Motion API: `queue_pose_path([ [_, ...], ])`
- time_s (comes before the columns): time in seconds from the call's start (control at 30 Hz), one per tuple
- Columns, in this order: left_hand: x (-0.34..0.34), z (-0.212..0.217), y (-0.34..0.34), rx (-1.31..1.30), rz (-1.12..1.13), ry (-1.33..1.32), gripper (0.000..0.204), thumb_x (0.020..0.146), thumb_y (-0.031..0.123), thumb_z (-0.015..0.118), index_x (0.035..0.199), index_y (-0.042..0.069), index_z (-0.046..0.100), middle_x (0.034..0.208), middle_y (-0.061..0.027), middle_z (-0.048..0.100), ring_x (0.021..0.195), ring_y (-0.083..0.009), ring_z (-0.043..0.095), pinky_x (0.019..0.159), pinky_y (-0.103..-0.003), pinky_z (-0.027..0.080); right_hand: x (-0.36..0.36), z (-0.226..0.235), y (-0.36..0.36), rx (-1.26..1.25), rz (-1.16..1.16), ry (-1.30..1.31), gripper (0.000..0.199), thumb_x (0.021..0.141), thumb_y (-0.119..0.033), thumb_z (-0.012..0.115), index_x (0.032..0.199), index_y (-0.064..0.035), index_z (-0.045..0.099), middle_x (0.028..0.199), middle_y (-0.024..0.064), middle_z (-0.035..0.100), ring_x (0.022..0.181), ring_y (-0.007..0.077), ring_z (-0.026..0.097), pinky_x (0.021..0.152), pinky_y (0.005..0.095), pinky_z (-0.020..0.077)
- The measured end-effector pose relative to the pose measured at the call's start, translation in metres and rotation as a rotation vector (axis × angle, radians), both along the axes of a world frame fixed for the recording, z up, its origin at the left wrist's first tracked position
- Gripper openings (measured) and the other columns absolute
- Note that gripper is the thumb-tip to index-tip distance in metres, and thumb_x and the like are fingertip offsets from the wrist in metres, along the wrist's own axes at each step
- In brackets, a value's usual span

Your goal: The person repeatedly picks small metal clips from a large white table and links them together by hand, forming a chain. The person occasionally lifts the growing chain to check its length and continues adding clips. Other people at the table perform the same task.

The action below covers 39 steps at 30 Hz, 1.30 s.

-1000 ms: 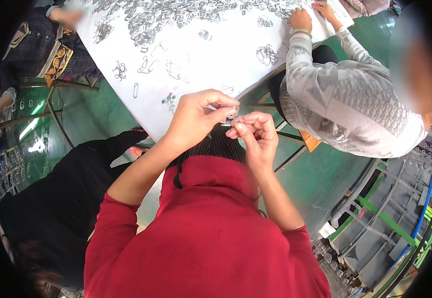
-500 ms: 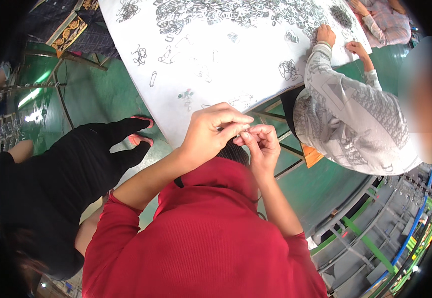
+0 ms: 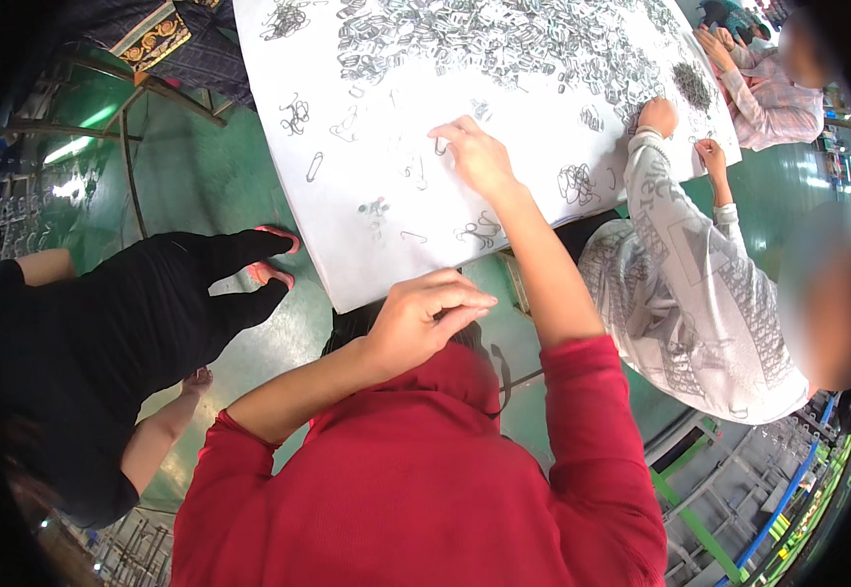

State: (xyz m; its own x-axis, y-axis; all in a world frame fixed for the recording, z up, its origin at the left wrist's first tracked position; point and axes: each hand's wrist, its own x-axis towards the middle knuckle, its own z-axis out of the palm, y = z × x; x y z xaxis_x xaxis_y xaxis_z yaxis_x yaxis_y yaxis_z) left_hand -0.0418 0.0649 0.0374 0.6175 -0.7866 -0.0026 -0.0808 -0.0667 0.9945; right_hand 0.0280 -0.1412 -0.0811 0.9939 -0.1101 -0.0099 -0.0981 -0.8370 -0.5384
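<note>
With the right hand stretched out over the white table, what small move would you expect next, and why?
Probably the right hand closes its fingertips on the small metal clip under them and lifts it off the white table. That hand rests right on loose clips, while the left hand waits curled near the table's edge; whether it holds anything cannot be told.

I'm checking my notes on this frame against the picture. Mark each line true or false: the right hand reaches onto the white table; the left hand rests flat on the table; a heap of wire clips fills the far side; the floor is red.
1. The right hand reaches onto the white table: true.
2. The left hand rests flat on the table: false, it is curled near the chest, off the table edge.
3. A heap of wire clips fills the far side: true.
4. The floor is red: false, it is green.
</note>
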Motion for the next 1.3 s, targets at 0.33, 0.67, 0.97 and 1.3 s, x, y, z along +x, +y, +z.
queue_pose_path([
  [0.33,0.002,-0.011,-0.007,0.018,-0.063,0.046,0.016,0.080,-0.004,0.063,0.093,0.002,0.069,0.087,-0.0087,0.066,0.077,-0.0170,0.064,0.066,-0.026,0.051,-0.004,-0.019,-0.028,-0.171,-0.041,0.197,0.010,0.082,-0.011,0.061,0.089,-0.0045,0.060,0.094,0.0113,0.060,0.086,0.0233,0.062,0.072,0.0369,0.0513],
  [0.67,0.010,-0.012,-0.028,-0.018,-0.096,0.242,0.014,0.084,-0.007,0.058,0.098,-0.003,0.061,0.091,-0.0082,0.065,0.085,-0.0131,0.064,0.076,-0.025,0.054,-0.107,0.084,-0.007,1.137,-0.704,0.021,0.016,0.083,-0.008,0.064,0.094,0.0032,0.061,0.081,0.0079,0.064,0.069,0.0130,0.061,0.062,0.0253,0.0488],
  [0.97,0.014,-0.011,-0.051,-0.078,-0.183,0.238,0.013,0.085,-0.011,0.054,0.095,-0.004,0.058,0.097,-0.0093,0.059,0.091,-0.0152,0.061,0.081,-0.026,0.053,-0.189,0.141,0.041,1.277,-0.888,-0.191,0.007,0.080,-0.006,0.069,0.083,-0.0023,0.065,0.095,0.0038,0.056,0.109,0.0179,0.052,0.092,0.0286,0.0380],
  [1.3,0.010,-0.014,-0.074,-0.102,-0.199,0.251,0.014,0.083,-0.012,0.056,0.093,-0.003,0.059,0.095,-0.0093,0.059,0.090,-0.0142,0.061,0.080,-0.026,0.053,-0.176,0.125,0.051,1.179,-1.027,-0.441,0.004,0.084,-0.005,0.065,0.086,-0.0024,0.063,0.111,0.0055,0.048,0.109,0.0169,0.047,0.090,0.0277,0.0397],
])
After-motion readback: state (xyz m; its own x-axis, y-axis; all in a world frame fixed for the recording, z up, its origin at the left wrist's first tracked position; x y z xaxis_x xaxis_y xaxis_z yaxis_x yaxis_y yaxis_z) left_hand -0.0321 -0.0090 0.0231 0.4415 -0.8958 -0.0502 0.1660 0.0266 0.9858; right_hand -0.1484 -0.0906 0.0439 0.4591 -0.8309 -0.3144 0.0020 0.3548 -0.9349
